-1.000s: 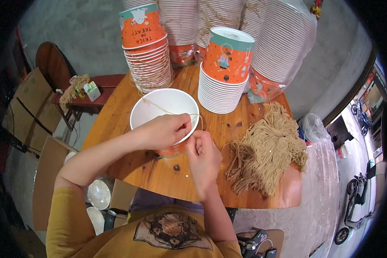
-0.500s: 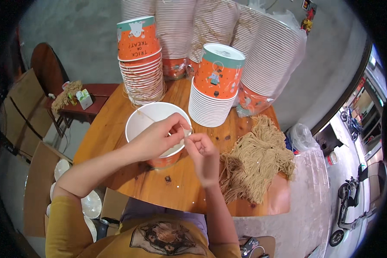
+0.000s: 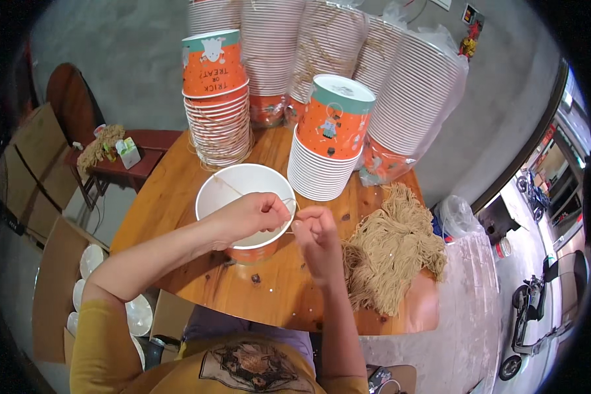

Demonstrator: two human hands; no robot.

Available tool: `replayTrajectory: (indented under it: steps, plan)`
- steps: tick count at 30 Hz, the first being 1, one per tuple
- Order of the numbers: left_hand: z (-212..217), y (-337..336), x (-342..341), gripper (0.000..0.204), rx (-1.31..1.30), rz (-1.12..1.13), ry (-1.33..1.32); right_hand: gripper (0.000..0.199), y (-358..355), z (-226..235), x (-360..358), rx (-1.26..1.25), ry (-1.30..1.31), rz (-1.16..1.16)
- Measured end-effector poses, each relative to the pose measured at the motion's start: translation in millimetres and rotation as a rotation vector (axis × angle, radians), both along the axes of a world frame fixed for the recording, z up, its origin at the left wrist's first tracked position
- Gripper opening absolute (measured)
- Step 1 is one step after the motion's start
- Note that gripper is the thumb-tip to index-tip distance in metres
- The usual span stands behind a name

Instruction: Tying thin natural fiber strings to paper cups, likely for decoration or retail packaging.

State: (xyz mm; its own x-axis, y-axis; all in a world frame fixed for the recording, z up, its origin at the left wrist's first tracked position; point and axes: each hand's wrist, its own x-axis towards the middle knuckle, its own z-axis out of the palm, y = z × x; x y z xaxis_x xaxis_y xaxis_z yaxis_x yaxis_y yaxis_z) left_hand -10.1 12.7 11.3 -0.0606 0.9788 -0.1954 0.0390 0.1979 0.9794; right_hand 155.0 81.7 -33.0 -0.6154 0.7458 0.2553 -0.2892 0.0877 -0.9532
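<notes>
A round wooden table (image 3: 177,197) of warm orange-brown fills the middle of the view, its near edge curving just above the person's yellow shirt; a few dark knots mark the boards. Near the table's centre stands an open paper cup (image 3: 243,197) — white inside, orange outside — and both hands meet at its near right rim. The left hand (image 3: 253,217) lies over the rim with fingers pinched on a thin tan string (image 3: 226,186) that runs across the cup's mouth toward its far left rim; the right hand (image 3: 315,233), just beside the cup, is closed with fingertips pinched on the same string's other end.

Along the far edge rise tall stacks of cups (image 3: 322,59), white-ribbed, some in clear plastic wrap; two shorter stacks stand nearer, one at the far left (image 3: 217,98) and one at the far centre (image 3: 328,138), each topped by an orange cup with a teal band. At the table's right edge sprawls a heap of tan string (image 3: 394,256), partly overhanging.

Beyond the table the floor is grey concrete; a low dark red bench (image 3: 131,157) sits off the left edge with a small bundle of twine and a little box on it; flattened cardboard (image 3: 26,171) leans further left; white lids (image 3: 92,259) lie below the table's left edge. At the right rim a doorway opens — parked scooters (image 3: 532,322) show outside.
</notes>
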Motion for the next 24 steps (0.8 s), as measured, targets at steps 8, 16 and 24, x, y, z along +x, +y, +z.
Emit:
replayTrajectory:
  steps: [8,16,24]
  plan:
    - [-3.0,6.5,4.8,0.008,0.070,-0.076,-0.127,0.008,18.6,36.6,28.0,0.443,-0.173,0.163]
    - [-7.9,16.2,9.8,0.008,0.082,-0.158,0.018,0.008,37.4,48.3,18.3,0.332,-0.186,0.174]
    - [-3.5,21.1,15.9,0.015,0.026,-0.229,-0.009,0.008,45.4,14.7,27.4,0.582,-0.248,-0.135]
